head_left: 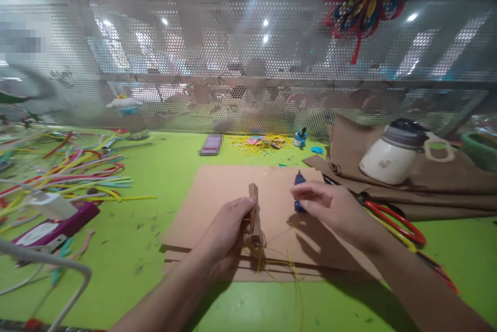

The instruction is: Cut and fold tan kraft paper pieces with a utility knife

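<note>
Nearest to me, my left forearm (171,288) and right forearm (419,280) slant in over the lime-green desk (135,182). At the end of one, my left hand (229,220) has its fingers closed on a narrow brown block (253,218), which I hold tilted above a stack of brown cardboard sheets (209,207). Thin yellow thread (297,275) loops around the block's lower end and trails past the stack's front edge.

My right hand (330,205) is just beside a small dark-blue tool with a pointed tip (299,179); its fingers are bent and partly cover the tool, and I cannot tell whether they grip it.

Right of the cardboard I see red-handled scissors (404,223), and beyond them a white jug with a dark lid (388,158) on folded brown cloth (438,205). Behind the stack are a tangle of yellow strands (243,141) and a little blue bottle (300,139). Colourful pipe cleaners (104,179) spread across the left side, near a purple device (79,222).
</note>
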{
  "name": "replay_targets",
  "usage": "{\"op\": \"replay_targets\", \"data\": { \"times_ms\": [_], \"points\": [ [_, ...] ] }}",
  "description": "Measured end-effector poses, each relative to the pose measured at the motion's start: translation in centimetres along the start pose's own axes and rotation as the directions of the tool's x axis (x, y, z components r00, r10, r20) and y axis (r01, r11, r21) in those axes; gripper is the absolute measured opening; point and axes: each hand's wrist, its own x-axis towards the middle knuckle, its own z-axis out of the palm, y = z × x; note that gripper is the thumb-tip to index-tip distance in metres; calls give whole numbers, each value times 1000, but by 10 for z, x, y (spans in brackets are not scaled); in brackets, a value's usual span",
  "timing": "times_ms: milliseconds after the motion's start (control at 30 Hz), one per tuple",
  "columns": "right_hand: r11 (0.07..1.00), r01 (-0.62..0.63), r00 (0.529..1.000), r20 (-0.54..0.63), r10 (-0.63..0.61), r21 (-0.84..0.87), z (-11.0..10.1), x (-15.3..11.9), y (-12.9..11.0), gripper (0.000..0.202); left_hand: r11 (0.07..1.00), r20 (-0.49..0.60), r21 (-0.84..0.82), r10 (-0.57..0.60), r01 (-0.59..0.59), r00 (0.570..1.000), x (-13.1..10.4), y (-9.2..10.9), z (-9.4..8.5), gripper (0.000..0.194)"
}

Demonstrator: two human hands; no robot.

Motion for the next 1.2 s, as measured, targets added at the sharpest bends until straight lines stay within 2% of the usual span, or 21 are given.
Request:
{"op": "replay_targets", "data": {
  "times_ms": [67, 133, 200, 267, 400, 567, 667, 767, 833, 867, 900, 933, 1033, 1200],
  "points": [
    [997, -41, 997, -75, 36, -66, -12, 7, 8, 26, 1000, -10, 8, -4, 4, 1000, 1, -3, 0, 26],
    [955, -35, 997, -82, 11, -295, -22, 12, 17, 27, 1000, -11, 18, 6, -6, 1000, 2, -4, -1, 26],
    [837, 10, 999, -28, -30, -547, -27, 14, 26, 27, 999, -8, 30, 25, -25, 1000, 1, -5, 0, 26],
    [732, 44, 999, 29, -33, -680, -27, 13, 33, 26, 998, -18, 39, 46, -46, 999, 0, -5, 1, 27],
    [652, 54, 999, 44, -32, -757, -15, 12, 42, 27, 997, -46, 43, 60, -58, 997, -1, -4, 4, 28],
    [594, 53, 998, 19, -62, -803, -2, 18, 54, 32, 1000, -30, -16, 0, 0, 1000, 0, -2, 2, 22],
    [617, 36, 996, -20, -84, -786, -3, 21, 61, 36, 999, -28, -39, -32, 31, 999, 2, -2, 0, 20],
    [656, -10, 990, -101, -101, -755, -13, 17, 58, 39, 998, -47, -46, -55, 53, 997, 3, -3, 0, 20],
    [734, -37, 983, -156, -95, -678, -24, 7, 49, 41, 996, -67, -51, -72, 69, 995, 3, -4, 1, 20],
    [818, -50, 981, -181, -66, -573, -30, 1, 42, 42, 996, -77, -53, -75, 72, 994, 3, -4, 2, 19],
    [902, -59, 987, -161, -12, -428, -35, -6, 35, 41, 996, -84, -52, -75, 71, 994, 3, -5, 3, 19],
    [957, -65, 996, -77, 45, -283, -40, -13, 27, 39, 996, -87, -49, -73, 69, 994, 3, -5, 4, 19],
    [994, -89, 981, 164, 99, -69, -46, -32, 8, 41, 997, -86, -42, -70, 66, 994, 1, -6, 7, 20],
    [998, -55, 982, 180, 57, -19, -38, -46, -7, 32, 997, -96, -47, -67, 63, 993, 1, -8, 8, 20]
  ]
}}
